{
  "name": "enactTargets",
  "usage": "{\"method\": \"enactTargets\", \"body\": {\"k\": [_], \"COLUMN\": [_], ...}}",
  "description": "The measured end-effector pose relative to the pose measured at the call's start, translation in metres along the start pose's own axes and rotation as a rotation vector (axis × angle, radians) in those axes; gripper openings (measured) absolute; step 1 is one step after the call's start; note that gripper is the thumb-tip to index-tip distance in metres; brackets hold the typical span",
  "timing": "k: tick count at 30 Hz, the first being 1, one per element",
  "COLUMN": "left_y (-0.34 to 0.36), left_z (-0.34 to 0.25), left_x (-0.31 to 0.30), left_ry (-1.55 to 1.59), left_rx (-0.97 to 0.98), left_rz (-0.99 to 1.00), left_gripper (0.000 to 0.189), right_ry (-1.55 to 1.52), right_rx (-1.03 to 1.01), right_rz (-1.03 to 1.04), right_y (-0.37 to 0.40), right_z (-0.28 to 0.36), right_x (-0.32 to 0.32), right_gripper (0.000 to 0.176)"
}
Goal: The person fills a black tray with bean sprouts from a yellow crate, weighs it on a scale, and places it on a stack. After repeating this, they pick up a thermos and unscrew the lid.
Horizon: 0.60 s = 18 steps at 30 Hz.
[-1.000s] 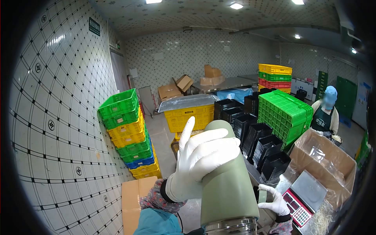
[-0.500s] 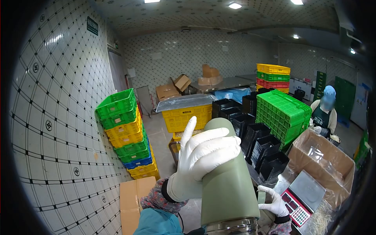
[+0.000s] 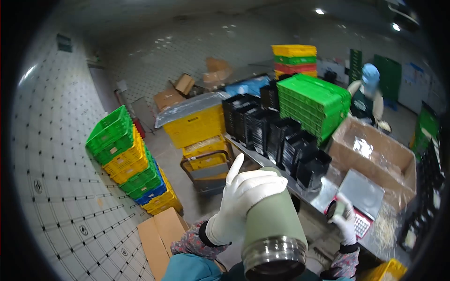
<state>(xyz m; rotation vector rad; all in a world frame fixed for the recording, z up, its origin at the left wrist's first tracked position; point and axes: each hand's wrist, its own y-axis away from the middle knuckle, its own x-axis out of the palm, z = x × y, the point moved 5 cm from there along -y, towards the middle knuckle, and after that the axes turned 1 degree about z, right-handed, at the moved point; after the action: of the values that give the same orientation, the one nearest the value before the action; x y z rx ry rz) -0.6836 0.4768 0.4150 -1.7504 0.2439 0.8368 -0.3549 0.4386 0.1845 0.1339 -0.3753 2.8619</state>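
Observation:
A sage-green thermos flask (image 3: 274, 222) with a bare steel mouth (image 3: 274, 257) is tilted close in front of me, its mouth towards me. White-gloved, my left hand (image 3: 253, 192) is wrapped round the far part of its body, with one finger sticking up. Lower right, my right hand (image 3: 346, 221), also gloved in white, grips a small dark green cap (image 3: 333, 210). That hand overlaps the red and white weighing scale (image 3: 362, 225) on the table.
Black trays (image 3: 283, 140) line the table beside a green crate (image 3: 313, 107) and a lined cardboard box (image 3: 375, 161). Pale shreds (image 3: 385, 234) lie by the scale. Stacked crates (image 3: 136, 164) stand left. A co-worker in a blue cap (image 3: 368, 96) is behind the box.
My view has shifted. The flask has come down, showing more of its steel mouth. My right hand has moved out to the right with the cap, across the scale.

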Motion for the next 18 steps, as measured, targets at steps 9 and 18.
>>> {"method": "enactTargets", "body": {"k": [9, 18], "left_y": [0.047, 0.043], "left_z": [0.033, 0.031], "left_x": [0.127, 0.216], "left_ry": [0.634, 0.920], "left_rx": [-0.180, -0.039], "left_rz": [0.341, 0.444], "left_gripper": [0.076, 0.083], "right_ry": [-0.384, -0.028], "right_rx": [-0.247, -0.469], "right_rz": [-0.990, -1.446], "right_y": [0.149, 0.365], "right_z": [0.022, 0.048], "right_x": [-0.187, -0.270], "right_gripper": [0.030, 0.042]}}
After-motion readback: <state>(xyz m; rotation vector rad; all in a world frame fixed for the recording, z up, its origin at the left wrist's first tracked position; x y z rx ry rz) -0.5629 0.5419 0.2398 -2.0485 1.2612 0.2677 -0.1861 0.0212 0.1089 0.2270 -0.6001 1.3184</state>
